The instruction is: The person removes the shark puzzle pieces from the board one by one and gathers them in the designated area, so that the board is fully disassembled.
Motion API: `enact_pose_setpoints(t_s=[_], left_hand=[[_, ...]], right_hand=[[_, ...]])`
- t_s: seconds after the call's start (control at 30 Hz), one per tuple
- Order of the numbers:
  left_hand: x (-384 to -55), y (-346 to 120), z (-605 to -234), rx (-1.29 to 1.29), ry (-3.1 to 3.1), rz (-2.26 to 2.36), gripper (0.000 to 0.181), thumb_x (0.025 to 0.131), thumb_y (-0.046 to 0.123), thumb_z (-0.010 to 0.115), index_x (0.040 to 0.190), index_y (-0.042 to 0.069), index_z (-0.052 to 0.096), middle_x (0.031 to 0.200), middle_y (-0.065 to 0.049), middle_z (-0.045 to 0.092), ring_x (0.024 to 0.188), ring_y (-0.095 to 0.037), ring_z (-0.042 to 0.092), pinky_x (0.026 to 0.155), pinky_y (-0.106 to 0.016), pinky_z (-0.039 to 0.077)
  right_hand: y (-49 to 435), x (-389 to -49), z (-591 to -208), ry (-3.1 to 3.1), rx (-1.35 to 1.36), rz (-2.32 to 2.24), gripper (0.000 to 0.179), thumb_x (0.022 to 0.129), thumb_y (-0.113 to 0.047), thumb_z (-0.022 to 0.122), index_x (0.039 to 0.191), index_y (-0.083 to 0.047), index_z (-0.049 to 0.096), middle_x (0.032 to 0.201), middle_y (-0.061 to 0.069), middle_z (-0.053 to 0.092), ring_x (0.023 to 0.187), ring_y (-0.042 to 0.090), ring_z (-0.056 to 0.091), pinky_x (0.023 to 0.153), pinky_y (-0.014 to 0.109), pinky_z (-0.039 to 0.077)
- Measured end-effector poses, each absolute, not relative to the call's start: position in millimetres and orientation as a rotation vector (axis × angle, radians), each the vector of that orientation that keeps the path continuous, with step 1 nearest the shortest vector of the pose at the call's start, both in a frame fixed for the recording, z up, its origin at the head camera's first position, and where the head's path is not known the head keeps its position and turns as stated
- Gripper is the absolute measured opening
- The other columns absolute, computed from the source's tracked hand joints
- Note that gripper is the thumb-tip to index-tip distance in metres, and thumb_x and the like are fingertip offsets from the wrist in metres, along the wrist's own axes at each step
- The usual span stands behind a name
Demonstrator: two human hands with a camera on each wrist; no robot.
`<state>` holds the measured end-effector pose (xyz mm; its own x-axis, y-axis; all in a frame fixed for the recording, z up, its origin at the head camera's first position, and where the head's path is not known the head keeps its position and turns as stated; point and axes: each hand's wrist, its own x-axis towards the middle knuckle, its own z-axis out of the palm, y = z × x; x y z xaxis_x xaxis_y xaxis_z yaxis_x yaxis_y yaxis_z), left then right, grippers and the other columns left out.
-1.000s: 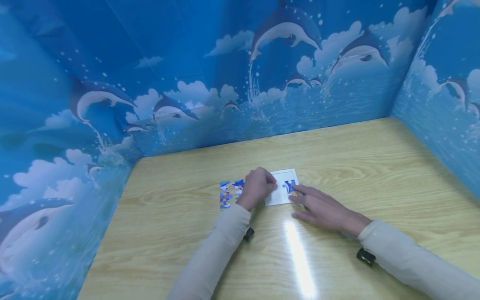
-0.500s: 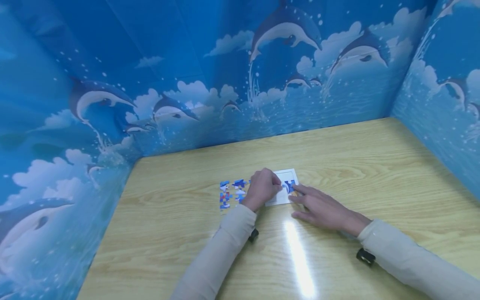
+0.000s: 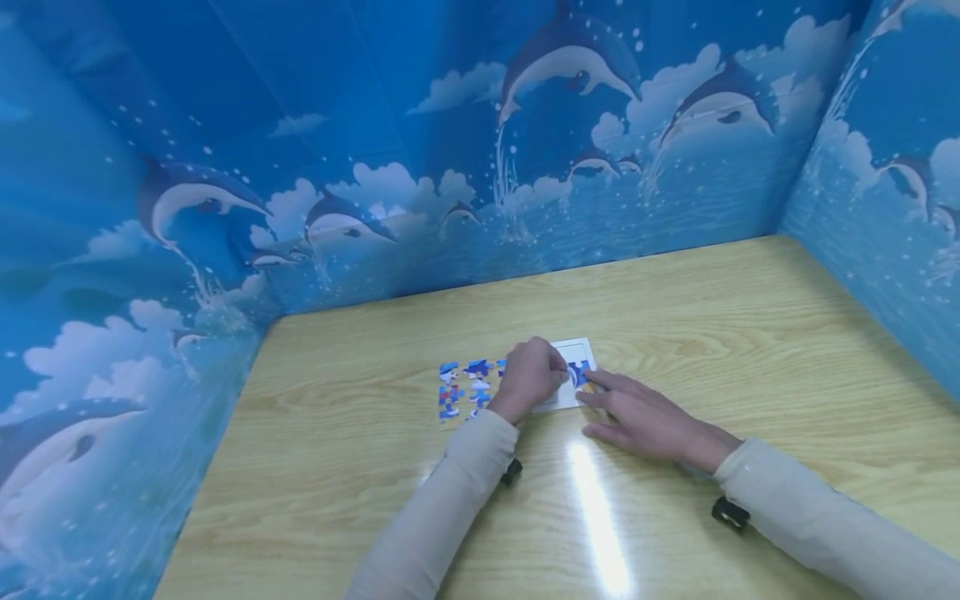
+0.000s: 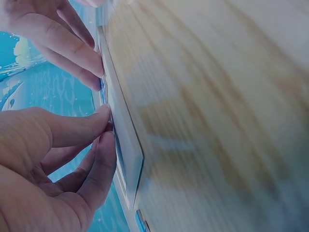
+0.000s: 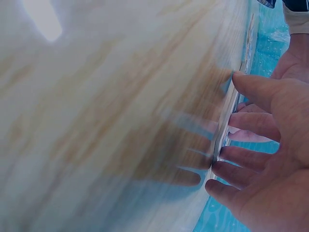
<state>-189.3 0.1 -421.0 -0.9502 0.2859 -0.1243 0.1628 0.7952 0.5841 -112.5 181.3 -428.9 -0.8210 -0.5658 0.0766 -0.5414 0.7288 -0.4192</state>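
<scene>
A white puzzle board [image 3: 553,402] lies on the table, with joined blue dolphin puzzle pieces [image 3: 580,372] along its right side. My left hand [image 3: 531,375] is over the board's left part, thumb and fingertips pinching a small puzzle piece mostly hidden by them. In the left wrist view those fingertips are right at the surface of the board [image 4: 126,140], beside the placed pieces. My right hand [image 3: 645,417] rests with fairly straight, spread fingers at the board's right edge; the right wrist view shows its fingertips along the board's side [image 5: 223,126].
Several loose puzzle pieces [image 3: 478,367] lie in rough rows left of the board, partly covered by the left wrist. The wood-grain table [image 3: 337,467] has a bright reflection below the board. A blue dolphin-print curtain [image 3: 420,208] borders its back and sides.
My left hand has moved slightly right across the board, bringing its fingertips close to the placed pieces. More loose pieces show behind it. The right hand has stayed in place.
</scene>
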Motion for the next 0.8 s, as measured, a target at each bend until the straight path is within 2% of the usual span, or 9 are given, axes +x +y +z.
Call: enact_pose_setpoints(t_s=[0.4,0.8], left_hand=[[-187.9,2.2,-422.0,0.333,2.777,0.931,0.009,0.085,0.006,0.081,0.093,0.009,0.079,0.089,-0.003,0.075,0.072,-0.011,0.062,0.065,-0.021,0.052],[-188.3,1.2,-421.6,0.325,2.757,1.0,0.004,0.086,0.005,0.079,0.089,0.008,0.078,0.082,0.0,0.073,0.065,-0.011,0.059,0.057,-0.021,0.049]], right_hand=[[181.6,-112.9,-430.0,2.873,-0.921,-0.666,0.051,0.091,-0.025,0.076,0.13,0.004,0.063,0.149,0.033,0.042,0.136,0.051,0.042,0.108,0.063,0.036],[181.9,-112.7,-430.9,2.876,-0.93,-0.665,0.052,0.091,-0.024,0.076,0.13,0.005,0.062,0.149,0.034,0.041,0.136,0.051,0.042,0.109,0.062,0.037]])
